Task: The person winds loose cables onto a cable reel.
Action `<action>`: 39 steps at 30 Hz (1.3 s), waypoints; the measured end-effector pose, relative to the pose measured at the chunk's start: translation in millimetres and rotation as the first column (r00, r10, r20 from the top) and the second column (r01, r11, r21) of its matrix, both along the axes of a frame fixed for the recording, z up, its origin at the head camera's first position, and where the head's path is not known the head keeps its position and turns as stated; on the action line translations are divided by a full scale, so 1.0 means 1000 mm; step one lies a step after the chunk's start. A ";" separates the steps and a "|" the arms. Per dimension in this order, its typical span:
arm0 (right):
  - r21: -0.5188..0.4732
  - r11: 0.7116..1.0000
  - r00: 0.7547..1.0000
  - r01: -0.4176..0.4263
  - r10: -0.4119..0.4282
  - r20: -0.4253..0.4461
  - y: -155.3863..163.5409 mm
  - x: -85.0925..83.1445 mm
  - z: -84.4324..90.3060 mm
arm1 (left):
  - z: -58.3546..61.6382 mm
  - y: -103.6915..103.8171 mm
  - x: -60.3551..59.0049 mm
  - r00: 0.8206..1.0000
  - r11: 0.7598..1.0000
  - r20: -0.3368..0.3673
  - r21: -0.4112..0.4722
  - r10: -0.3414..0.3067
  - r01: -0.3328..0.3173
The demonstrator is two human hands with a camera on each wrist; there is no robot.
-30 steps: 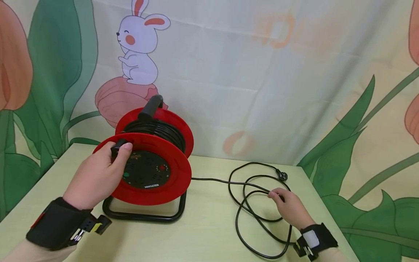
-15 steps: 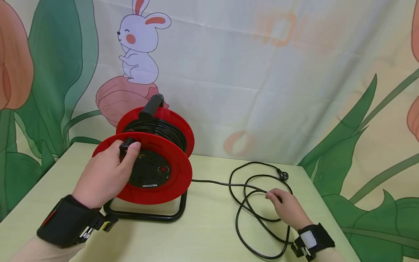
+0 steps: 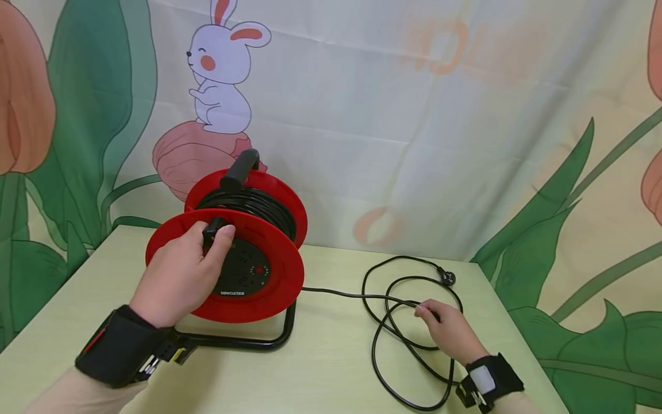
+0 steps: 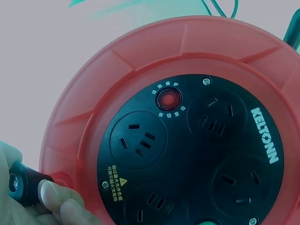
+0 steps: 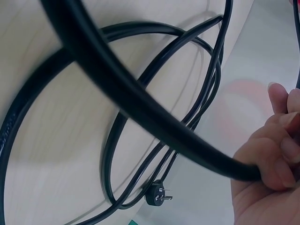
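A left hand grips the crank knob of a red cable reel. The right hand curls around its loose black cord on the table.

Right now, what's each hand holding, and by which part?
Left hand grips the black crank knob on the red cable reel. Right hand holds the loose black cable mid-length, fingers curled round it, well short of the plug.

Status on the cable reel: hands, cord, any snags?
Left hand grips crank knob on red reel. Right hand holds black cord. Loose loops overlap on table; plug free.
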State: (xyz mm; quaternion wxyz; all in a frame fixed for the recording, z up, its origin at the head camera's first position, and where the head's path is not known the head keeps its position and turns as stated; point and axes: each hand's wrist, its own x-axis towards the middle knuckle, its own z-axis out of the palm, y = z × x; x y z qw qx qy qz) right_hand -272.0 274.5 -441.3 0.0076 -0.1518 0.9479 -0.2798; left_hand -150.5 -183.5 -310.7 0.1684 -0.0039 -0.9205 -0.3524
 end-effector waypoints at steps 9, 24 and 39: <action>0.006 1.000 1.000 -0.014 0.014 -0.015 -0.004 -0.001 0.000 | 0.000 0.004 -0.002 1.000 1.000 0.002 -0.012 -0.004 0.004; -0.002 0.999 0.999 -0.050 0.050 -0.004 -0.017 0.002 0.001 | -0.002 0.021 -0.005 1.000 0.998 -0.018 -0.061 -0.006 0.005; 0.008 0.996 0.996 -0.085 0.086 -0.011 -0.026 0.001 0.002 | -0.001 0.036 -0.012 1.000 0.996 -0.027 -0.088 -0.012 0.009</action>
